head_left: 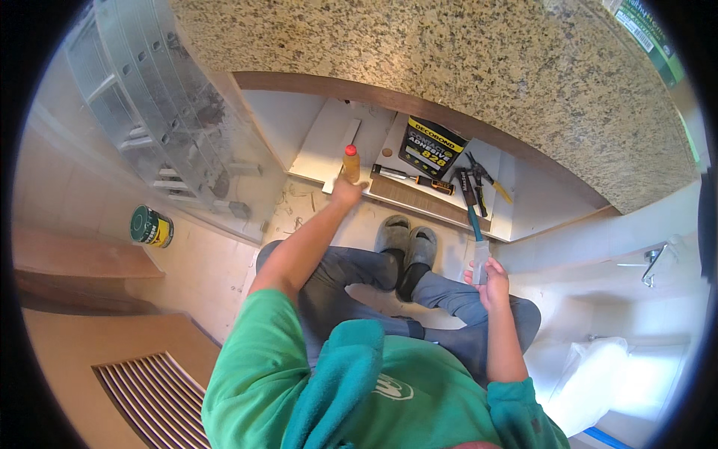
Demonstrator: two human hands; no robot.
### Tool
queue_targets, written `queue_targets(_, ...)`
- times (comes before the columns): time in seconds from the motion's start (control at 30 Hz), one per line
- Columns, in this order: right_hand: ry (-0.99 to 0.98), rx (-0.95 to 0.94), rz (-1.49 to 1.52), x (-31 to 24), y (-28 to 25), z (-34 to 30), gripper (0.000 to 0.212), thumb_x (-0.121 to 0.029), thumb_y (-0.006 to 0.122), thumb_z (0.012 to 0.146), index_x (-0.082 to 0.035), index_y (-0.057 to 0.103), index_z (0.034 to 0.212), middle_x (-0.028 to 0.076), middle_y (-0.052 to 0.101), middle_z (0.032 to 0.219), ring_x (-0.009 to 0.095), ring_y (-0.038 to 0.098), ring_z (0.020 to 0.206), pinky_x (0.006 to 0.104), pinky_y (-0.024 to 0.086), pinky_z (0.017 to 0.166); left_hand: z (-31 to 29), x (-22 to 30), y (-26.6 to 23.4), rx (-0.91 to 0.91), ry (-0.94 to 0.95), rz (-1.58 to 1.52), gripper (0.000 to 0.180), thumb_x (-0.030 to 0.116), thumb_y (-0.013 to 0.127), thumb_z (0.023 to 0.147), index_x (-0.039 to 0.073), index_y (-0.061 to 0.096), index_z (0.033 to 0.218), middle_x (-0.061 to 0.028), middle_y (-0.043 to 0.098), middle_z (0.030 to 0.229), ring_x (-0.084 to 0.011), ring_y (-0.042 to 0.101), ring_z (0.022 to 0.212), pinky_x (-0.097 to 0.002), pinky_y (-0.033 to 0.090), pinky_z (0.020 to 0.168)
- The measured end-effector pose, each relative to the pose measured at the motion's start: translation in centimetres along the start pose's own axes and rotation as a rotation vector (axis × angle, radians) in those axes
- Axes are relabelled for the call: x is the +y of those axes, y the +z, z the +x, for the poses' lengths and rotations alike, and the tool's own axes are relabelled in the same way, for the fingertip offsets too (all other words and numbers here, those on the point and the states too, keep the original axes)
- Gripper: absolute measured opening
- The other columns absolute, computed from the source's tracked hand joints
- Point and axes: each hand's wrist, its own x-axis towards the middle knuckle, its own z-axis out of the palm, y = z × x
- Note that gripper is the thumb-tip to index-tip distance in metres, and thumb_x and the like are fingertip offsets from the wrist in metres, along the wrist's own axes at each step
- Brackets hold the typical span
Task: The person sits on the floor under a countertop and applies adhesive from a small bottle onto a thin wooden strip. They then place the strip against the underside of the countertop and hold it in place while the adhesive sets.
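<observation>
My left hand (pixel 348 191) is closed around the yellowish handle (pixel 350 168) of a tool with a red end. Beyond it, a thin metal strip (pixel 351 132) shows at the cabinet base; I cannot tell whether they are joined. My right hand (pixel 491 284), above my right knee, holds a grey rectangular piece (pixel 480 268) between thumb and fingers. A teal shaft (pixel 475 224) runs from it toward a black grip (pixel 465 187) on the cabinet base. A chisel (pixel 419 180) with a black and orange handle lies on a brown board (pixel 419 198).
A black and yellow adhesive can (pixel 430 146) and yellow-handled pliers (pixel 490 179) sit inside the cabinet under a speckled countertop (pixel 419 52). A ladder (pixel 149 112) stands behind plastic sheeting at left, near a green can (pixel 151 227). My slippered feet (pixel 406 238) face the cabinet.
</observation>
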Motion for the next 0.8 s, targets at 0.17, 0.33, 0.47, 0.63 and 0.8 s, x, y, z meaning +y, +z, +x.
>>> queue_targets(0.17,-0.001,-0.049,0.306,-1.2,5.1,-3.2,0.027,-0.017,0.043,0.109,-0.001,0.052,0.129,0.021,0.070,0.118,0.034,0.072,0.105,0.0461,0.060,0.087,-14.1,7.6,-0.2,-0.868,-0.042,-0.319,0.028,0.035,0.070,0.099,0.010,0.073,0.113,-0.0042,0.073,0.101,-0.0147,0.067,0.094,-0.0315,0.055,0.079)
queue_targets(0.33,-0.064,-0.185,0.237,-1.3,10.3,-4.5,0.027,-0.020,0.044,0.110,-0.002,0.055,0.127,0.021,0.070,0.123,0.027,0.069,0.113,0.0399,0.055,0.094,-22.4,9.3,1.6,-0.994,0.096,-0.480,0.025,0.025,0.068,0.101,0.001,0.072,0.107,-0.0044,0.073,0.094,-0.0129,0.067,0.091,-0.0313,0.054,0.085)
queue_targets(0.47,-0.090,-0.230,0.119,-1.2,9.0,-4.1,0.035,-0.024,0.046,0.111,-0.001,0.053,0.136,0.020,0.069,0.128,0.027,0.069,0.114,0.0400,0.054,0.098,-23.3,9.2,3.0,-0.871,0.104,-0.571,0.017,0.015,0.062,0.102,0.001,0.071,0.103,-0.0047,0.072,0.090,-0.0131,0.067,0.087,-0.0303,0.054,0.083)
queue_targets(0.63,-0.482,-0.080,-0.870,-2.5,0.2,-6.1,0.052,-0.037,0.058,0.106,0.000,0.057,0.142,0.022,0.066,0.135,0.034,0.065,0.124,0.0416,0.049,0.105,-19.8,7.3,4.2,-0.400,-0.178,-0.748,0.014,0.014,0.060,0.100,0.003,0.069,0.100,-0.0033,0.069,0.084,-0.0118,0.062,0.074,-0.0264,0.050,0.069)
queue_targets(0.8,-0.530,0.292,-1.241,-1.8,-9.7,-10.1,0.037,-0.024,0.064,0.098,0.001,0.067,0.125,0.023,0.069,0.123,0.045,0.058,0.126,0.0495,0.044,0.109,-12.4,3.2,6.5,-0.162,-0.353,-0.790,0.014,0.018,0.061,0.100,0.006,0.068,0.101,-0.0025,0.068,0.083,-0.0105,0.057,0.068,-0.0254,0.044,0.059)
